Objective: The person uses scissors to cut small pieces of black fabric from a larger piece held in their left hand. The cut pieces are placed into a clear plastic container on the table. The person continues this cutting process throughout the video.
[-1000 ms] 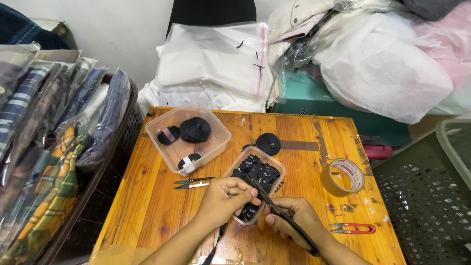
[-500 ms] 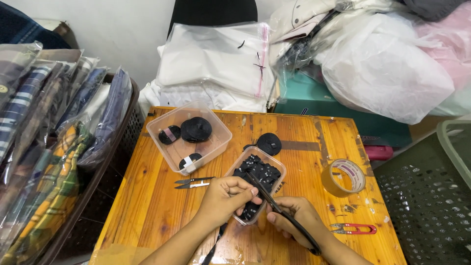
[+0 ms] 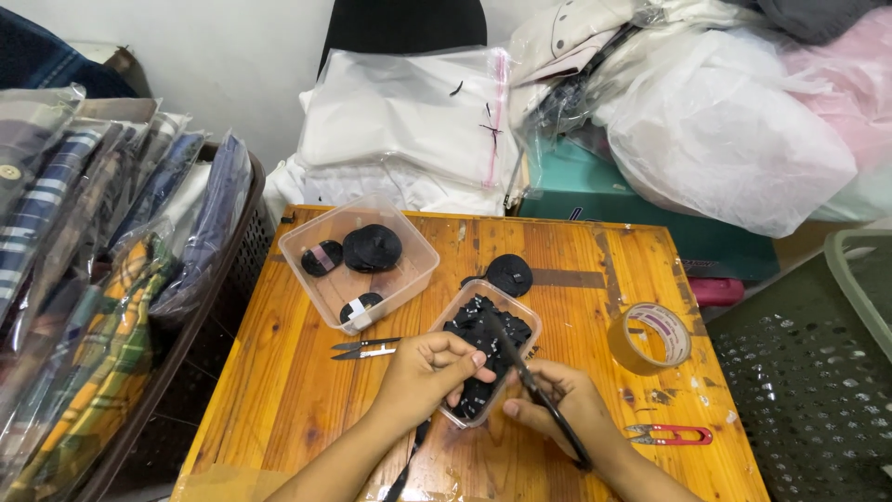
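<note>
My left hand pinches a narrow black strip that trails down off the near table edge. My right hand grips black scissors, blades pointing up-left toward my left fingers. Both hands hover over the near end of a small clear tub filled with small black cut pieces. A black roll lies just behind that tub on the wooden table.
A larger clear tub at back left holds black tape rolls. Silver thread snips lie left of my hands, red snips at right, a brown tape roll beyond. Bagged fabrics fill a basket on the left.
Barely anything differs: my hands and the scissors stay over the small tub, with only slight finger shifts.
</note>
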